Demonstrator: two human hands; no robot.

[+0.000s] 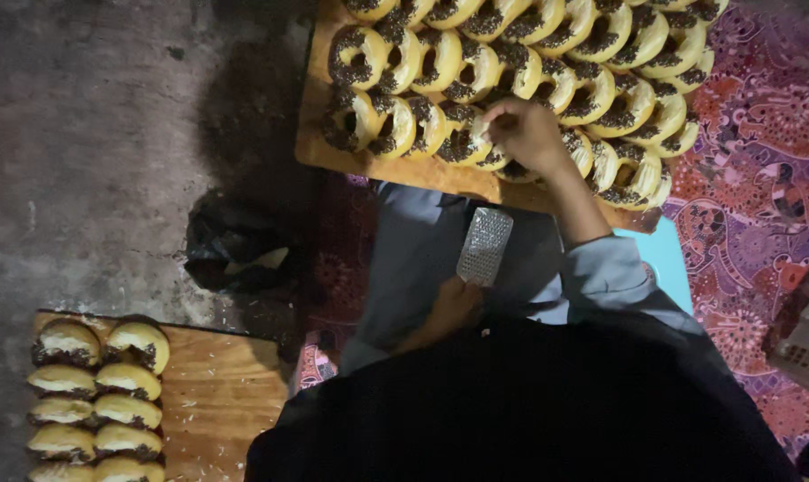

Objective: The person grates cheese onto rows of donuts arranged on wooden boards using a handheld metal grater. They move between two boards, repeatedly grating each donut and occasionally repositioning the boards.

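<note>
Reaching with our right hand [522,132], fingers pinching a sprinkled doughnut [472,147] on the wooden board [395,165], left hand [453,303] gripping a metal grater [485,246].

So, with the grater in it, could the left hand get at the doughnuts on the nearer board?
Probably not as it stands: the left hand grips the grater, though nothing blocks the way to the nearer board.

From my remote seat I see no labels, signs or screens, only one crumpled black plastic bag [235,250] lying on the concrete floor [92,152] between the two wooden boards, something pale showing at its opening.
</note>
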